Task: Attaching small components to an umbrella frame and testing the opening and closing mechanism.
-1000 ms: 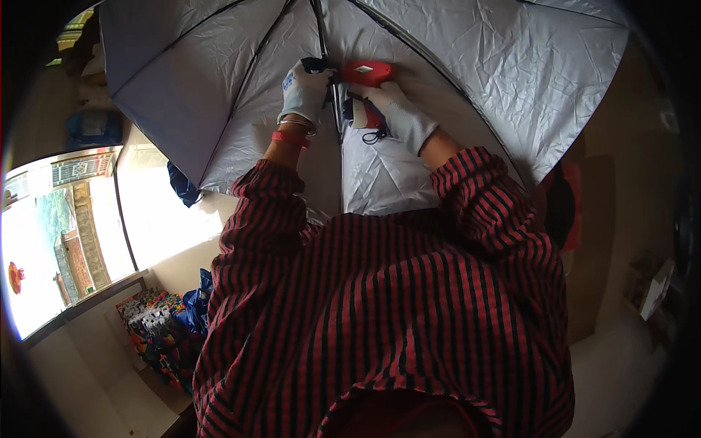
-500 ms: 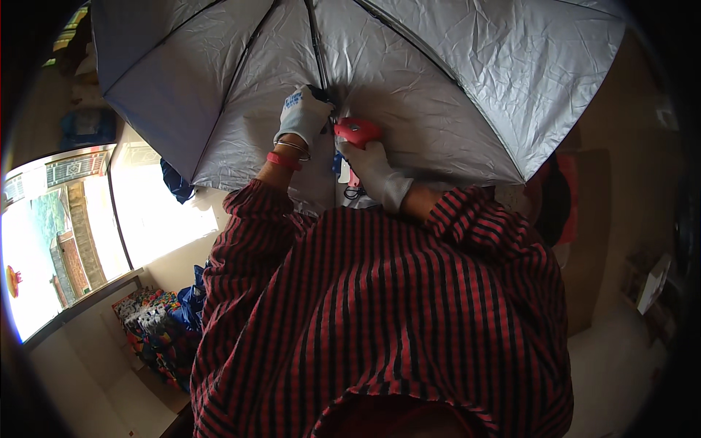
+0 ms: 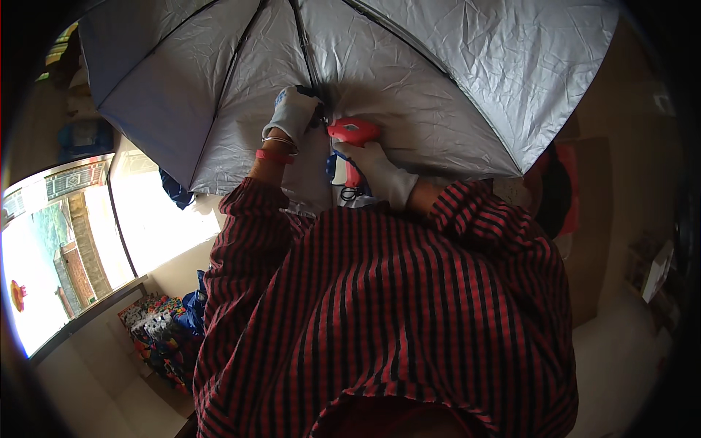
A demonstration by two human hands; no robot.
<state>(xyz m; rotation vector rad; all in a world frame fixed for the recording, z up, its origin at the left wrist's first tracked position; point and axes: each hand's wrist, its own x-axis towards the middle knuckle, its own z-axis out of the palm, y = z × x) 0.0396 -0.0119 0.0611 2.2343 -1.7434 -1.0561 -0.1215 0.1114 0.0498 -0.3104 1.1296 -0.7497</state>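
Observation:
An open umbrella [image 3: 409,109] with a silvery inner face and black ribs spreads before me. My left hand [image 3: 294,109], in a white glove with dark fingertips, is closed around a black rib [image 3: 305,55] close to the canopy's near edge. Its fingertips are partly hidden. My right hand [image 3: 376,168], in a pale glove, grips a red handheld tool [image 3: 354,131] with a rounded head; its exact kind I cannot make out. The tool's head points left, close to the rib and my left fingers. A dark cord loop [image 3: 352,194] hangs below its handle.
To the left is a bright window [image 3: 51,248]. Below it lies a pile of colourful patterned fabric [image 3: 161,332] with blue cloth beside it. A brown board [image 3: 593,226] and a red and black item [image 3: 558,190] stand at right.
The umbrella and both hands have shifted slightly left in view. The red tool's head has tilted a little, and it stays close to the left hand. Both grips are kept.

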